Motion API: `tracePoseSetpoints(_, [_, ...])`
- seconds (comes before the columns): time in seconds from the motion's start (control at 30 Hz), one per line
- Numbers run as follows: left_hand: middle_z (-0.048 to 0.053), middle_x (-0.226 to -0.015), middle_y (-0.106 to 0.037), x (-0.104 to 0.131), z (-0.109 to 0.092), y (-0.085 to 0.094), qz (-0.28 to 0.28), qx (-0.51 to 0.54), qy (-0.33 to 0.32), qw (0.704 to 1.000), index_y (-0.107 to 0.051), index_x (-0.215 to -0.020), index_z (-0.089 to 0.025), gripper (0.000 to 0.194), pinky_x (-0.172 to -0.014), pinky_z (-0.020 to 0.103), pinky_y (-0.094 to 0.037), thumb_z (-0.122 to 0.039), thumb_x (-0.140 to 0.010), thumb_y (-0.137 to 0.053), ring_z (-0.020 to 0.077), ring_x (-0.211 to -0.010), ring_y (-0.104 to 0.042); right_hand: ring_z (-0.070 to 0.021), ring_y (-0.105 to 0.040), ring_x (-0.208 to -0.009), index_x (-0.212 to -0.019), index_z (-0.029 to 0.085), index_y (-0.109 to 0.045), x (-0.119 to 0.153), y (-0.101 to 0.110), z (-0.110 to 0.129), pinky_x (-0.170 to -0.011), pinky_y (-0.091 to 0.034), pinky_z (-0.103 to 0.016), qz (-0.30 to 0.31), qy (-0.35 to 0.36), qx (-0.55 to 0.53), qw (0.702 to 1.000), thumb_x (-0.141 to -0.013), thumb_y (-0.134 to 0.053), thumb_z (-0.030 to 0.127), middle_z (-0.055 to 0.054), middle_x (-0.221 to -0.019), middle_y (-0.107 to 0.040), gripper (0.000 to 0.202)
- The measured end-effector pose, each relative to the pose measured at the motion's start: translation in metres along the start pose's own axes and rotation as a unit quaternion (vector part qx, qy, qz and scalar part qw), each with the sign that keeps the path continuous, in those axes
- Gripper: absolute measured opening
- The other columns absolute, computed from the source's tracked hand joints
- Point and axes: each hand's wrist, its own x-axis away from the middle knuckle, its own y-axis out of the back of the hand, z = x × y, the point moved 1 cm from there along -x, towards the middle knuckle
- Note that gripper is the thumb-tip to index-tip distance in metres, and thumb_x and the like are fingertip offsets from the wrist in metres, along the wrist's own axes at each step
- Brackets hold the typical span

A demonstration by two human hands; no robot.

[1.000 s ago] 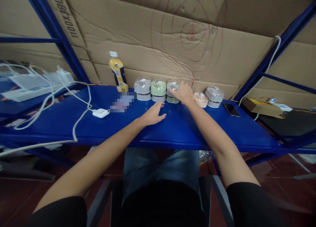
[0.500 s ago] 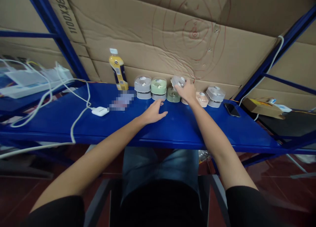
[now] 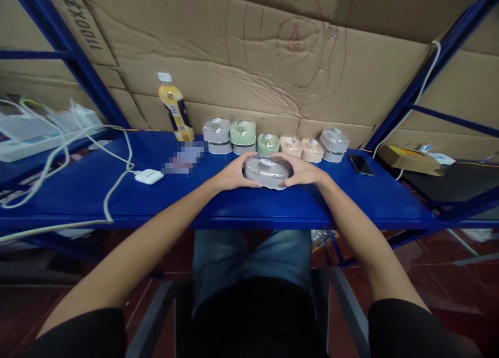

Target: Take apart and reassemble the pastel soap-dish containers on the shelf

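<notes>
A grey oval box with a clear lid [image 3: 267, 172] is at the front middle of the blue shelf, between my two hands. My left hand [image 3: 235, 173] wraps its left end, thumb along the near side. Round its right end curls my right hand [image 3: 306, 171], fingers on the far side. Behind them stands a row of similar boxes: a grey stack [image 3: 217, 134], a green box on a grey one [image 3: 243, 133], a low green box [image 3: 268, 145], two peach boxes [image 3: 291, 146] and another grey stack [image 3: 334, 144] at the right.
A yellow drink bottle [image 3: 176, 108] stands back left, near a blurred-out flat item [image 3: 185, 158]. A white charger-like case [image 3: 148, 176] and white cables [image 3: 127, 140] lie left. A phone [image 3: 361, 164] and an open carton [image 3: 409, 160] are right. Cardboard [image 3: 195, 41] backs the shelf.
My right hand has brought the grey box from atop the row toward me, down to the front. My left hand has closed on its other end. The view has shifted slightly.
</notes>
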Motion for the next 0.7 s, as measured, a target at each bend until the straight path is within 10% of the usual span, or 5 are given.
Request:
tracePoseSetpoints(0.4, [0.022,-0.158,-0.063,0.001,0.000,-0.008,-0.029,-0.114,-0.011,0.993,-0.043,-0.167,-0.020,0.126,-0.123,0.063,-0.051,-0.062,-0.064,-0.103,0.0465,-0.145,-0.063,-0.0448,-0.063,-0.148,-0.162,0.023,-0.059,-0.012,-0.021,0.018,-0.125,-0.050,-0.066,-0.104,0.004,0.135,0.985,-0.074,-0.087,0.084,-0.018,-0.163,-0.064,0.111])
tracePoseSetpoints(0.7, [0.015,-0.147,-0.061,0.004,-0.007,-0.006,0.018,-0.196,-0.047,0.979,-0.084,-0.133,-0.028,0.057,-0.132,0.064,-0.041,-0.068,-0.092,-0.081,0.0435,-0.152,-0.053,-0.0433,-0.070,-0.135,-0.150,0.019,-0.064,0.001,0.013,-0.009,-0.117,-0.054,-0.065,-0.292,-0.102,0.091,0.947,-0.084,-0.070,0.088,-0.020,-0.148,-0.074,0.096])
